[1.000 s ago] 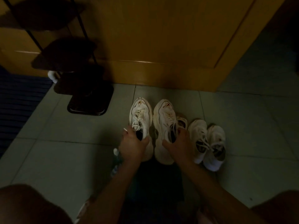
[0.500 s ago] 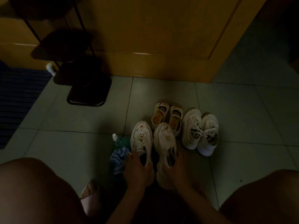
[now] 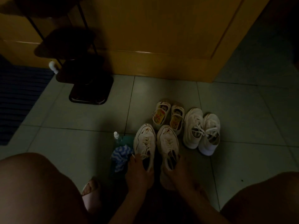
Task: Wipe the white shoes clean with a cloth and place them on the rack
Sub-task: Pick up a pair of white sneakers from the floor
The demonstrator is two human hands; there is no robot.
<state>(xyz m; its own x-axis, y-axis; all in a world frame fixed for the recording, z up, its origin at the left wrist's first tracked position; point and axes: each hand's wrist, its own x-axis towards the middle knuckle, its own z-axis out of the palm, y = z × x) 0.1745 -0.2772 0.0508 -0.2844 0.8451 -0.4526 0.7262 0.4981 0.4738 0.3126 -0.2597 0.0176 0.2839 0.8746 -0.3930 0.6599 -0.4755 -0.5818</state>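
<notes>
- On the pale tiled floor (image 3: pixel 80 143) between your knees, the stained white lace-up sneakers (image 3: pixel 155 143) stand side by side, toes pointing away from you toward the wooden door (image 3: pixel 161 38).
- Your left hand (image 3: pixel 139 173) grips the heel collar of the left sneaker (image 3: pixel 144 141), fingers curled over its rim.
- Your right hand (image 3: pixel 176 173) hooks the collar of the right sneaker (image 3: pixel 167 143) the same way, though dim light hides the fingertips.
- Each shoe's long axis runs straight out from the hand holding it, heel nearest you.
- Your crumpled blue-and-white striped cloth (image 3: pixel 120 156) lies just left of the left sneaker, right beside your left hand, so that hand looks nearer for taking it.
- Your dark metal shoe rack (image 3: pixel 88 88) stands well apart, ahead and to the left.
</notes>
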